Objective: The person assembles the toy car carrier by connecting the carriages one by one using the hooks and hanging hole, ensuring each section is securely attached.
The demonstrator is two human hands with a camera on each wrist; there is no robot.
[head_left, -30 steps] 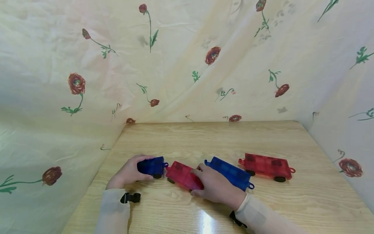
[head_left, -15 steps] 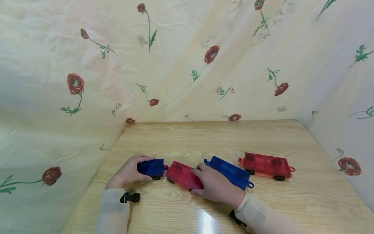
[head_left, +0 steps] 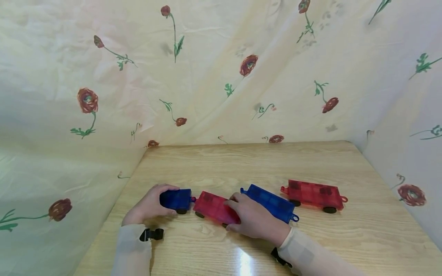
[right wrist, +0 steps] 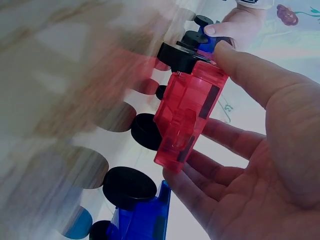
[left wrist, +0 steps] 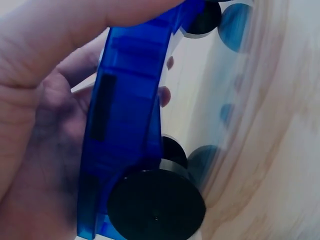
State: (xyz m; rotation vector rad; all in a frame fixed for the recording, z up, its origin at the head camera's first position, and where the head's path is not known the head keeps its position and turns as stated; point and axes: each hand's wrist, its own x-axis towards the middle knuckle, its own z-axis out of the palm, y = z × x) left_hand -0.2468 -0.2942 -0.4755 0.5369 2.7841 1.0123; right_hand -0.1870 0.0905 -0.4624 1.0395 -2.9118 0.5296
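My left hand (head_left: 150, 205) grips a translucent blue toy wagon (head_left: 175, 200) with black wheels at the left of the table. In the left wrist view the thumb and fingers lie on both sides of this blue wagon (left wrist: 125, 100). My right hand (head_left: 255, 220) holds a translucent red toy wagon (head_left: 212, 205) between thumb and fingers, just right of the blue one. The two wagons meet end to end at a small loop and hook (head_left: 193, 199). Whether these are linked is too small to tell. Fingers hide parts of both wagons.
A second blue wagon (head_left: 272, 203) stands slantwise just behind my right hand, partly covered by it. Further right is another red wagon (head_left: 314, 194) with a ring at its end. Flowered cloth (head_left: 207, 76) hangs around the wooden table (head_left: 241, 157).
The blue wagon's right end has come down a little and its loop now overlaps the red hook. Both held wagons have shifted slightly left. The other two wagons stay put.
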